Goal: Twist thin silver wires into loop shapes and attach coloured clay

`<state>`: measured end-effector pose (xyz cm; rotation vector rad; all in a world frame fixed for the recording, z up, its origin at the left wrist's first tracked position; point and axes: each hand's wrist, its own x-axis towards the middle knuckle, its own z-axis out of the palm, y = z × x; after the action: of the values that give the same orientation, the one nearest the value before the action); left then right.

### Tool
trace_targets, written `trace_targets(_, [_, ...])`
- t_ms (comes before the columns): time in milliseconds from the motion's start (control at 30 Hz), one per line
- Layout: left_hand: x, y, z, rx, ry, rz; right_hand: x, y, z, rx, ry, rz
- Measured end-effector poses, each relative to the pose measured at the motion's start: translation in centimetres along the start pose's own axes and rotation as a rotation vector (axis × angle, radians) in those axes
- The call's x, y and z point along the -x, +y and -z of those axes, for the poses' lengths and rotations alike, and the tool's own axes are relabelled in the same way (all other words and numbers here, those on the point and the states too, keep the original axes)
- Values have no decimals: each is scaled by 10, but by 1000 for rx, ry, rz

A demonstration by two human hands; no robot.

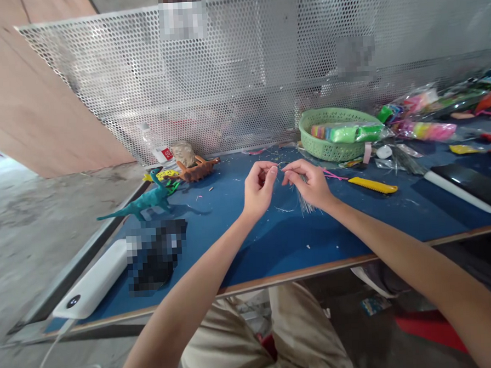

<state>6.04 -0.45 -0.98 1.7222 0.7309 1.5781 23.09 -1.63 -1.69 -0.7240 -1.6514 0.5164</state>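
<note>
Both of my hands are raised just above the blue table top (273,243), fingertips nearly meeting. My left hand (259,189) pinches the end of a thin pale wire. My right hand (309,182) holds a small bundle of thin wires (305,202) that fans downward below its palm. A loose wire strand (283,209) curls on the table under the hands.
A green basket (336,132) with coloured clay packs stands at the back right, a yellow tool (372,185) beside it. Teal (145,201) and brown (197,169) toy dinosaurs stand at the back left. A white power bank (92,288) lies front left. A perforated metal screen (243,74) backs the table.
</note>
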Motion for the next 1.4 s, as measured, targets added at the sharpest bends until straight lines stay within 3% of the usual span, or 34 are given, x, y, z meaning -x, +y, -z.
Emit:
trace_targets(467, [-4, -8, 2, 26, -83, 20, -1, 1, 2, -1, 11, -8])
trace_targets(767, [-2, -1, 1, 16, -168, 28, -4, -3, 2, -33, 20, -25])
trace_targets(967, [-7, 5, 5, -76, -120, -2, -4, -10, 6, 39, 24, -22])
trace_targets(1133, [-12, 3, 7, -32, -172, 78, -4, -12, 8, 43, 18, -8])
trace_targets(1400, [-14, 9, 14, -120, -203, 35, -5, -12, 9, 38, 26, -35])
